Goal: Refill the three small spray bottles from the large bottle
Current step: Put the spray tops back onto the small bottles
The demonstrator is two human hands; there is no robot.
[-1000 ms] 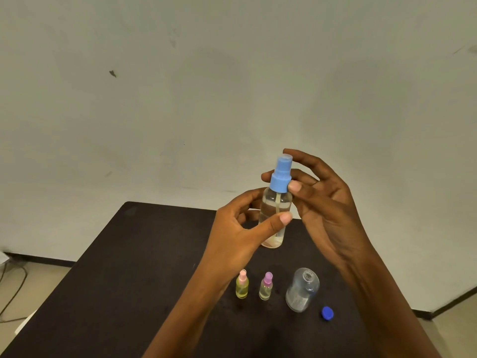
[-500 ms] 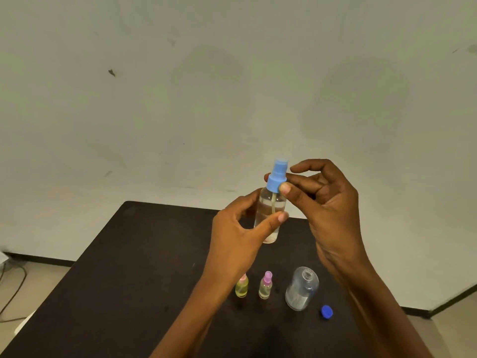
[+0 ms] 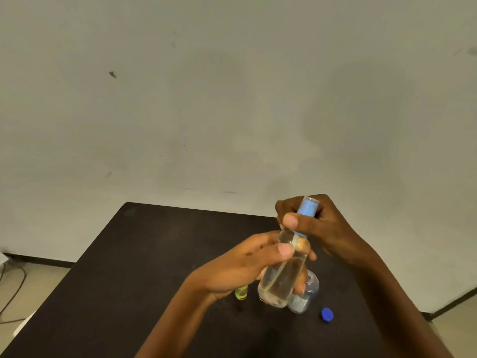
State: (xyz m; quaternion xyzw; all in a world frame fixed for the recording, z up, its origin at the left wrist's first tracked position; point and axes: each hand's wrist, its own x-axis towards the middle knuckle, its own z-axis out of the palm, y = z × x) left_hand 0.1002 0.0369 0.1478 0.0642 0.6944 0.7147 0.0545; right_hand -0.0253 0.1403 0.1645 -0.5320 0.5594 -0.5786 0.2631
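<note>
A clear spray bottle (image 3: 281, 277) with a light blue spray top (image 3: 307, 209) is held tilted above the black table (image 3: 144, 254), its top leaning to the right. My left hand (image 3: 247, 264) grips the bottle's body. My right hand (image 3: 317, 228) grips the blue spray top with thumb and fingers. Under my left hand a small yellow spray bottle (image 3: 241, 293) shows only its lower part. A clear open bottle (image 3: 304, 298) stands on the table just behind the held bottle, with a loose blue cap (image 3: 327, 314) lying to its right.
The table's far edge meets a plain pale wall (image 3: 232, 99). Cables (image 3: 13, 285) lie on the floor at the left. A dark skirting line runs along the floor at the right.
Both hands came down closer to the table and the bottle tilted to the right. My right hand closed more fully round the blue top. The two small bottles are now mostly hidden.
</note>
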